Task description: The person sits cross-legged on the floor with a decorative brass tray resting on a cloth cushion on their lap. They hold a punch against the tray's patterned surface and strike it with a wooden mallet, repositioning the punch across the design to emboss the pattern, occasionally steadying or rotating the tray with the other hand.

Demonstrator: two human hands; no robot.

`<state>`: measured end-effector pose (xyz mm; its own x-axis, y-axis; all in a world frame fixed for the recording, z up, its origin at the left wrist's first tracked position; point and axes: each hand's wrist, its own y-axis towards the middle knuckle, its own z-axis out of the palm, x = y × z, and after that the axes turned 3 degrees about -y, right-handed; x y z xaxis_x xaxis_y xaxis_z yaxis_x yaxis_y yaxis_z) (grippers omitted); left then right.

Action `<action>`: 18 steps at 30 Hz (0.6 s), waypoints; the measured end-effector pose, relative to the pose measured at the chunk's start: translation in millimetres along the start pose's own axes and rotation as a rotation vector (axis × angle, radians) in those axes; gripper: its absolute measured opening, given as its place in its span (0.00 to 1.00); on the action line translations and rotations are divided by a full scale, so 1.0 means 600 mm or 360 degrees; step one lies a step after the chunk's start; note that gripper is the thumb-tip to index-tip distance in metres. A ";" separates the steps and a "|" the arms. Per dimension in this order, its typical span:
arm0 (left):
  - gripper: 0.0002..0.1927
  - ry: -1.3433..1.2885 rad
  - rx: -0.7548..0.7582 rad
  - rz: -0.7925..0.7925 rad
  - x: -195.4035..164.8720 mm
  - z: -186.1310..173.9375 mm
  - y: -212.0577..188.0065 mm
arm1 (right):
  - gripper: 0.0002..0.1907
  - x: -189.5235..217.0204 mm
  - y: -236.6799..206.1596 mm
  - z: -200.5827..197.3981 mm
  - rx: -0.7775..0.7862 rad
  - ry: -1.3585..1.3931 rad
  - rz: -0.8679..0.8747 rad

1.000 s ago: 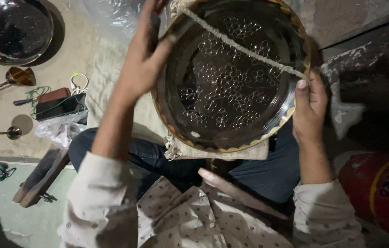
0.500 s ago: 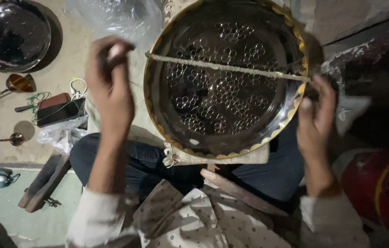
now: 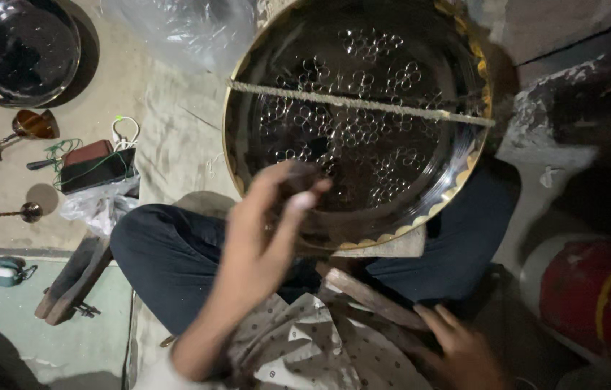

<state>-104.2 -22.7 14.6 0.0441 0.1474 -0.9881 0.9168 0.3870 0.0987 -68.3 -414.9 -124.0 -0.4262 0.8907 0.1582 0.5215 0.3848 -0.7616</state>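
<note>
**Working the patterned tray on the lap**

The tray (image 3: 363,123), a large round dark metal dish with a brass-coloured scalloped rim and stamped ring motifs, leans tilted against the person's knees, its face turned up to the camera; a pale cord (image 3: 356,105) runs straight across it from the left rim to the right rim. The left hand (image 3: 269,217) hovers in front of the tray's lower edge, fingers drawn together as if pinching something small, though motion blur hides whether anything is held; the right hand (image 3: 464,347) lies low by the lap, fingers loosely spread on a wooden strip (image 3: 370,296), grasping nothing that shows. To do this well, the judgement is that the tray wants steadying, since neither hand grips it now; the pinching hand should come in squarely over the rim, clear of the cord. On the floor to the left lie a dark bowl (image 3: 16,47), brass goblets (image 3: 9,141) and a small black box (image 3: 96,170).
</note>
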 end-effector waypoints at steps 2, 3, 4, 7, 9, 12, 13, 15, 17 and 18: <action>0.19 0.0031 -0.0115 0.0094 0.014 0.041 0.025 | 0.39 -0.018 0.000 0.037 0.0016 0.0168 0.0028; 0.20 0.0047 -0.0175 0.0140 0.022 0.056 0.037 | 0.39 -0.040 0.004 0.047 0.0057 0.0350 0.0070; 0.22 0.0043 -0.0189 0.0087 0.030 0.068 0.049 | 0.38 -0.068 0.009 0.052 0.0094 0.0533 0.0108; 0.24 0.0044 -0.0207 -0.0009 0.050 0.086 0.065 | 0.34 -0.185 -0.001 0.035 0.0160 0.0795 0.0527; 0.25 0.0063 -0.0182 0.0044 0.059 0.090 0.065 | 0.36 -0.247 -0.025 0.024 -0.0249 0.0902 0.0758; 0.25 0.0120 -0.0207 0.0195 0.069 0.095 0.067 | 0.34 -0.300 -0.043 -0.012 -0.0734 0.0573 0.0845; 0.25 0.0168 -0.0213 0.0210 0.071 0.097 0.067 | 0.31 -0.303 -0.045 -0.030 -0.0764 0.0475 0.0836; 0.25 0.0265 -0.0225 0.0234 0.075 0.099 0.067 | 0.28 -0.291 -0.071 -0.069 -0.1184 0.0457 0.0244; 0.26 0.0294 -0.0231 0.0269 0.078 0.100 0.067 | 0.25 -0.244 -0.062 -0.101 -0.1321 0.0624 0.0001; 0.26 0.0309 -0.0234 0.0292 0.079 0.099 0.067 | 0.23 -0.215 -0.053 -0.119 -0.1260 0.0806 0.0060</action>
<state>-41.5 -54.1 -35.2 0.1141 0.3932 -0.9124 0.8327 0.4631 0.3037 22.9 -524.7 -75.1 -0.1236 0.8334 0.5387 0.9586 0.2406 -0.1523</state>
